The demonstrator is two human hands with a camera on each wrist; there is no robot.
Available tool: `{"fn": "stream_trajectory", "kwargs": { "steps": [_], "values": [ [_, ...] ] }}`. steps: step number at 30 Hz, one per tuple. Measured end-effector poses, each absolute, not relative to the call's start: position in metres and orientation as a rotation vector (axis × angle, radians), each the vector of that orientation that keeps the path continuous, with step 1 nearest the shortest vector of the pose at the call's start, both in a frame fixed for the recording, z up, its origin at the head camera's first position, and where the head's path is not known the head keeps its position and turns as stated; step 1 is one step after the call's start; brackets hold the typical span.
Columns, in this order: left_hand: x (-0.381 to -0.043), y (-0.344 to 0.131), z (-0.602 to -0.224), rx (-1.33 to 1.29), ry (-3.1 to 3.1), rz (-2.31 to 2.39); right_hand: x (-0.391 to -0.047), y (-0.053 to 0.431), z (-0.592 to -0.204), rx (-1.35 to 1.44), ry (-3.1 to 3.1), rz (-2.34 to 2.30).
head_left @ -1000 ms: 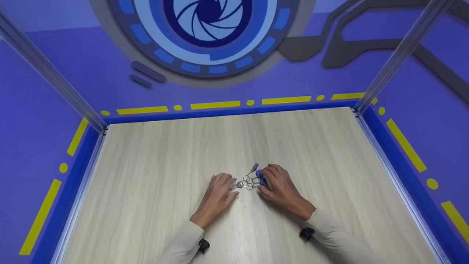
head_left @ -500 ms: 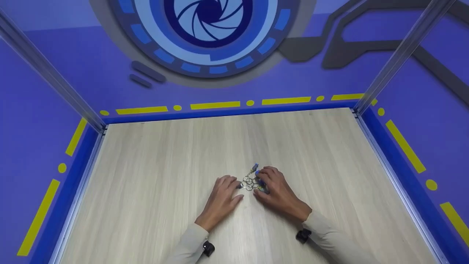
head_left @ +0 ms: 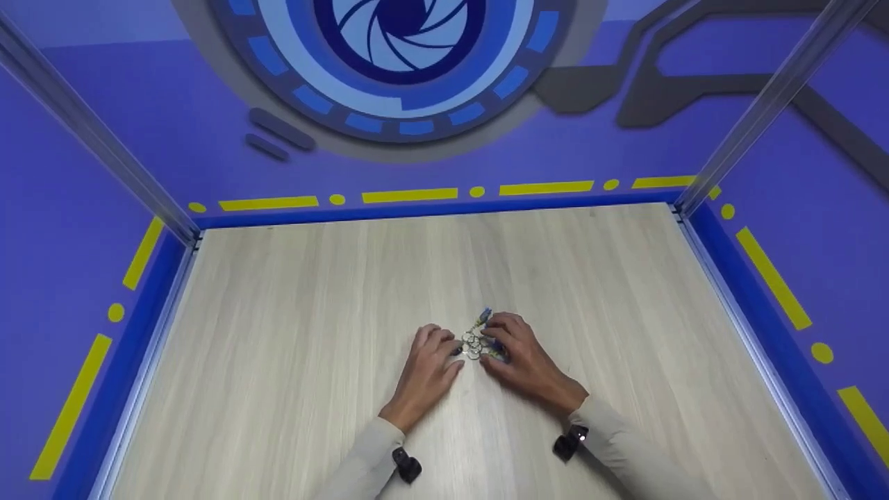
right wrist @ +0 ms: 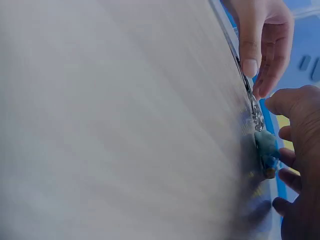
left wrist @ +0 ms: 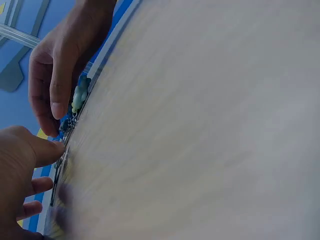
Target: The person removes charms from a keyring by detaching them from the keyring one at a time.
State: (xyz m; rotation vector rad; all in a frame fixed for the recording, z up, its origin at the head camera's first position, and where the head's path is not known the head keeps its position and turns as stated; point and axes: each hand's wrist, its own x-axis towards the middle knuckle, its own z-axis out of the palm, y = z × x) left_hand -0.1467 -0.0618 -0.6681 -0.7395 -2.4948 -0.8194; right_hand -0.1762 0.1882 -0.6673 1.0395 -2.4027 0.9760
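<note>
A bunch of linked metal key rings [head_left: 472,346] lies on the table between the two hands. My left hand [head_left: 428,369] arches over its left side, fingertips and thumb around a key [head_left: 457,349], which is mostly covered. My right hand [head_left: 529,364] curves loosely over the charms on the right; in the right wrist view its fingertips are right at a pale blue figurine charm [right wrist: 266,143]. Another small blue-grey charm [head_left: 485,317] with a yellowish part points away at the top of the bunch. Both hands have relaxed, spread fingers close over the tabletop.
The light wood-grain table [head_left: 333,292] is bounded by blue-purple panels [head_left: 444,167] at the back and sides. Metal posts [head_left: 757,118] rise at the back corners. A small black camera [head_left: 407,465] is on the left wrist, another [head_left: 571,443] on the right.
My left hand has moved right, closer to the rings, covering most of the key. My right hand has shifted slightly left over the charms. The rings stay nearly in place.
</note>
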Motion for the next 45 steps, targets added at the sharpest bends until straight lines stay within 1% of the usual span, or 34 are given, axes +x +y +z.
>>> {"fn": "stream_trajectory", "kwargs": {
  "steps": [9, 18, 27, 36, 45],
  "values": [
    [-0.153, -0.058, -0.669, -0.759, -2.510, -0.780, -0.176, 0.187, -0.670, 1.004, -2.413, 0.985],
    [-0.153, -0.057, -0.662, -0.762, -2.556, -0.729, -0.175, 0.187, -0.667, 1.016, -2.424, 0.989],
    [-0.156, -0.061, -0.652, -0.891, -2.597, -0.530, -0.175, 0.187, -0.668, 1.038, -2.406, 0.990],
    [-0.158, -0.070, -0.637, -1.053, -2.668, -0.127, -0.174, 0.188, -0.669, 1.023, -2.426, 1.019],
    [-0.162, -0.072, -0.626, -1.146, -2.759, -0.051, -0.171, 0.185, -0.668, 1.007, -2.439, 0.994]
  ]
}}
